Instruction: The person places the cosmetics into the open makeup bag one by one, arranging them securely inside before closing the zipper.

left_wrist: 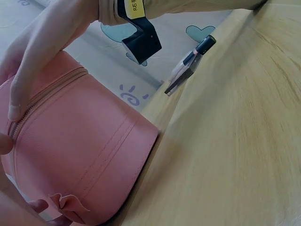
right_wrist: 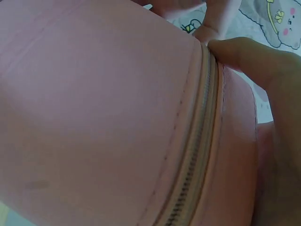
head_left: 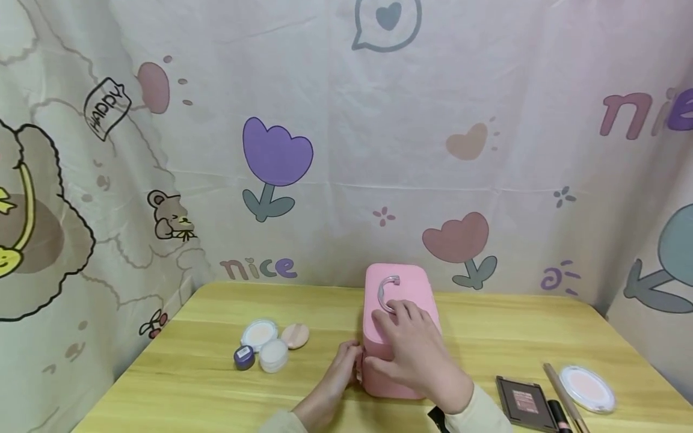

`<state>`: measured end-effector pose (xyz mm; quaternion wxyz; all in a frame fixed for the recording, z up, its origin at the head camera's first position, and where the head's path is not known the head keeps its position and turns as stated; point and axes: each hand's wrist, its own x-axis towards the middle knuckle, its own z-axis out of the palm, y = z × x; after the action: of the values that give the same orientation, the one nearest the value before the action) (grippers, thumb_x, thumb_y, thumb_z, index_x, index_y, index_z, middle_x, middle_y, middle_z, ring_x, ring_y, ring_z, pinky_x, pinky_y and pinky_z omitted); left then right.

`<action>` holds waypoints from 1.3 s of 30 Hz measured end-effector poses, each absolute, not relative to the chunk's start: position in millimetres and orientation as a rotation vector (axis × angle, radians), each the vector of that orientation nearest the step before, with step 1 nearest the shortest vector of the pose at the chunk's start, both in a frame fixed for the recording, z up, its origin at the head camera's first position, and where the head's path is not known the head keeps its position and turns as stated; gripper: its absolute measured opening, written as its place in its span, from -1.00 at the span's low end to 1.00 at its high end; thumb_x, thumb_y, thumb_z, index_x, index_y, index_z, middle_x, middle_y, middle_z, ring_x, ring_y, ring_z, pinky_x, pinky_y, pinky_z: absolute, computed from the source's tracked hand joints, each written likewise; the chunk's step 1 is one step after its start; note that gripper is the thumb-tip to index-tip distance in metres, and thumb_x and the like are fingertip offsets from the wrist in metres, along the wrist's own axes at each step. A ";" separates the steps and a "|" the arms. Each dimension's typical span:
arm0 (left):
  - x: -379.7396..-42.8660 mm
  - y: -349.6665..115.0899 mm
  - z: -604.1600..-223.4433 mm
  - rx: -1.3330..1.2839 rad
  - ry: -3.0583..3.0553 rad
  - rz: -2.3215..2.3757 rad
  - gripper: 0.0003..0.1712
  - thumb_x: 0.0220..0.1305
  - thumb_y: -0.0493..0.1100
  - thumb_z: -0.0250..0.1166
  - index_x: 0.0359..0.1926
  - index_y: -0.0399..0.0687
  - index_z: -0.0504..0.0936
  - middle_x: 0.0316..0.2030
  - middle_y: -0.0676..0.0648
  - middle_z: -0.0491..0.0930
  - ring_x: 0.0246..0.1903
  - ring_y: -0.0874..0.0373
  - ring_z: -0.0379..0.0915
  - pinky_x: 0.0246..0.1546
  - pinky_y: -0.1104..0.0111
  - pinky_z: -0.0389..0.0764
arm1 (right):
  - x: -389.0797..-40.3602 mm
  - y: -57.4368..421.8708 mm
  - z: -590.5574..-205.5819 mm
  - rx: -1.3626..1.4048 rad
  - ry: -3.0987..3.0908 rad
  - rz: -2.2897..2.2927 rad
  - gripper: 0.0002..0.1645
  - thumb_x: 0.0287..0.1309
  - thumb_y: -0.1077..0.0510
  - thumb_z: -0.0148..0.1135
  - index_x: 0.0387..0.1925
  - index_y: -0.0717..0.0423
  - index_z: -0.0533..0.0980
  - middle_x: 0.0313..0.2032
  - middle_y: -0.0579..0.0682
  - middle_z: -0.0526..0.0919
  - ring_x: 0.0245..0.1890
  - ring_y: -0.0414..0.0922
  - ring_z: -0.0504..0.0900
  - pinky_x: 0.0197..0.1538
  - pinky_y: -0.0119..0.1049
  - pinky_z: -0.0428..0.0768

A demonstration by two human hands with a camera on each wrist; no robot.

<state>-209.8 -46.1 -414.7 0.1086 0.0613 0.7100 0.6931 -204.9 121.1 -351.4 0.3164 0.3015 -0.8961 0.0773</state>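
Case (head_left: 387, 383): lid (head_left: 414, 288) down; zip (right_wrist: 189, 162) seemingly closed where visible.
Left fingers (head_left: 348, 350): beside case, grip unclear.
Right fingers (head_left: 405, 317): spread on lid, gripping nothing.
Cosmetics (head_left: 273, 356): outside, on tabletop (head_left: 178, 385).

Likely home, curtained corner; which room, cannot tell. Clock positions from head view's centre: cloth curtain (head_left: 335, 90) at 12, cartoon prints on it, purple tulip (head_left: 278, 153) at 10, bear (head_left: 172, 216) at 9. Wood-grain table (head_left: 189, 385) below. Personal makeup: powder compact (head_left: 260, 332) at 7, pink zip case (head_left: 418, 287) at 5.
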 end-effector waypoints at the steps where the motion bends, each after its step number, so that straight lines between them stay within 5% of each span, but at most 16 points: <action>1: -210.0 -46.7 -415.1 0.187 2.079 2.043 -0.34 0.38 0.00 -0.08 0.28 -0.45 0.11 0.09 -0.24 0.32 0.03 -0.03 0.29 -0.03 0.21 0.36 | -205.5 120.3 -351.9 0.791 -2.350 0.182 -0.31 -0.25 -0.21 0.45 -0.08 0.04 0.51 -0.04 0.15 0.50 -0.01 0.13 0.46 -0.08 0.04 0.49; 13: -208.9 -45.0 -418.1 0.224 2.010 2.068 -0.52 0.40 0.03 -0.15 0.07 -0.31 0.30 -0.11 -0.10 0.37 -0.16 0.11 0.34 -0.13 0.28 0.39 | -205.8 120.3 -354.8 0.759 -2.270 0.210 -0.39 -0.42 -0.11 0.48 -0.24 0.06 0.52 -0.14 0.13 0.54 -0.12 0.12 0.49 -0.44 -0.11 0.60; 20: -208.9 -42.4 -420.2 0.207 1.980 2.130 -0.61 0.38 0.05 -0.12 -0.07 -0.21 0.29 -0.26 -0.04 0.37 -0.28 0.16 0.32 -0.20 0.32 0.37 | -207.9 123.3 -352.5 0.736 -2.242 0.311 -0.34 -0.40 -0.14 0.49 -0.15 0.03 0.54 -0.13 0.12 0.54 -0.10 0.10 0.49 -0.45 -0.09 0.57; 27: -208.7 -39.6 -419.7 0.177 2.078 2.074 -0.28 0.33 0.07 0.08 0.22 -0.43 0.11 0.10 -0.27 0.29 -0.04 0.01 0.29 -0.18 0.27 0.35 | -211.4 130.4 -342.7 0.690 -2.201 0.470 -0.31 -0.39 -0.09 0.54 -0.11 0.08 0.56 -0.16 0.13 0.55 -0.14 0.07 0.51 -0.27 0.01 0.55; 39: -208.1 -43.6 -420.9 0.265 1.989 2.069 -0.33 0.37 0.02 0.07 0.25 -0.37 0.08 0.11 -0.28 0.22 -0.01 -0.02 0.26 -0.14 0.25 0.35 | -205.3 155.5 -324.5 0.550 -2.353 0.720 -0.13 -0.16 -0.06 0.49 0.21 0.09 0.38 0.07 0.16 0.46 -0.09 0.07 0.50 -0.26 -0.02 0.56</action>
<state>-208.1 -43.6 -420.9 0.1294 0.0913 0.6842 0.7119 -205.3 155.5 -324.5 0.3052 0.2077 -0.8887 0.2720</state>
